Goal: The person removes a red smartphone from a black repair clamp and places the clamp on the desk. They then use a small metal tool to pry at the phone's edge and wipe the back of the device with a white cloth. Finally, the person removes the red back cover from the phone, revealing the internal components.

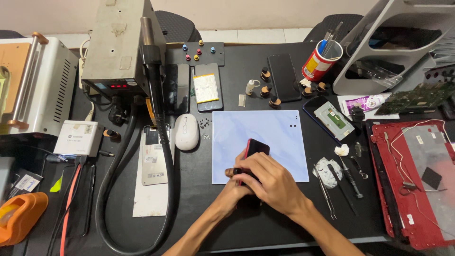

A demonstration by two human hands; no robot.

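Both hands meet over the lower edge of the pale blue work mat [258,142], the right hand [268,179] lying on top with its fingers curled and closed over a red-edged phone [253,150], and the left hand [233,188] tucked beneath it, so that only its thumb side and a fingertip at the phone's lower left show. How far the left fingers are bent I cannot tell, since the right hand covers them, though they appear to bear against the phone's lower end. The phone lies at about twelve o'clock from the hands, its long axis running from roughly seven o'clock up to one o'clock, the dark upper end free and pointing away from the person, the lower end buried in the grip. Both hands touch it; the right is the one with the fuller hold. It sits tilted against the mat rather than flat, as far as the view allows. At ten o'clock from the hands lies a white computer mouse [186,132], with small dark screws [205,124] just beside the mat's upper left corner; at three o'clock lie tweezers [325,192] and a black screwdriver [350,179], well apart from the grip.
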